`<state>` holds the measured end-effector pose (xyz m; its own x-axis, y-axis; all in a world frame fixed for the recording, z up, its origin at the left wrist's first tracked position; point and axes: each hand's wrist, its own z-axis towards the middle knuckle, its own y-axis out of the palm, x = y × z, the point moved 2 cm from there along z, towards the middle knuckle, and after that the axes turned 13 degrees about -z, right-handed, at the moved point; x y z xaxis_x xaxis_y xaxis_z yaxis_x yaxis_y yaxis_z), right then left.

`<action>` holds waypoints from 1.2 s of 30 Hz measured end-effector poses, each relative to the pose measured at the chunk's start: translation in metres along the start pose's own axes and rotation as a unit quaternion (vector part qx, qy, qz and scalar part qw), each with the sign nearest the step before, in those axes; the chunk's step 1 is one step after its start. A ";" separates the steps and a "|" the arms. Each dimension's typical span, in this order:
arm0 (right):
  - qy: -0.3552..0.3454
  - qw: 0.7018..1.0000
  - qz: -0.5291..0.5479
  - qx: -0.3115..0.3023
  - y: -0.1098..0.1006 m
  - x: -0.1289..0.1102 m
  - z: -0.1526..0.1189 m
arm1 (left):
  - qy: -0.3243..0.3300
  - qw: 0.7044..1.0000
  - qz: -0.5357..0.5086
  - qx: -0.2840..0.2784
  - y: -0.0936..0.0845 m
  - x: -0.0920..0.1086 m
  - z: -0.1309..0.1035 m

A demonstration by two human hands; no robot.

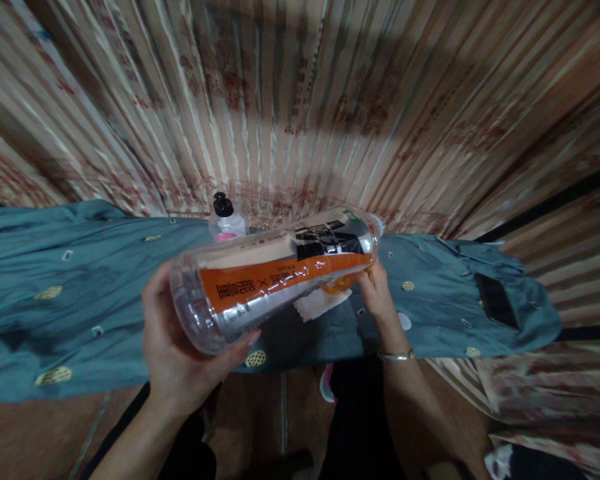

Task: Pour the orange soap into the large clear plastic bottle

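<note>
A large clear plastic bottle (280,267) with an orange, black and silver label lies sideways in the air before me. My left hand (173,347) is wrapped round its base at the left. At the neck end, my right hand (377,290) grips from below, its fingers partly hidden by the bottle. The neck points right and slightly up; whether a cap is on it, I cannot tell. Under the bottle, an orange see-through thing (337,285) shows in part, beside a white tissue or cloth (317,307) with a jagged edge.
A clear bottle with a black cap (223,205) stands behind, near the pleated curtain (290,100). The narrow table has a blue-green cloth (105,280). A dark phone (497,301) lies at right, and a small white round thing (404,321) near my right wrist.
</note>
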<state>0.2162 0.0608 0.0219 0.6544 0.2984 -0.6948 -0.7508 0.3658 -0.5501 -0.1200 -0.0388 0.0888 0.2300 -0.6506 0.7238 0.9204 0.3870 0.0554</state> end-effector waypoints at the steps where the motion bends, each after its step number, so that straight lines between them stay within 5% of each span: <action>1: 0.004 1.000 0.001 0.002 0.000 0.000 0.000 | -0.001 1.000 0.000 -0.001 0.000 0.000 0.000; 36: -0.014 1.000 -0.011 0.012 0.002 0.006 0.000 | 0.023 1.000 0.010 -0.006 -0.001 -0.001 0.000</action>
<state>0.2186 0.0633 0.0163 0.6729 0.3148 -0.6694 -0.7344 0.3929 -0.5535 -0.1215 -0.0386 0.0884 0.2622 -0.6731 0.6915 0.9193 0.3923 0.0333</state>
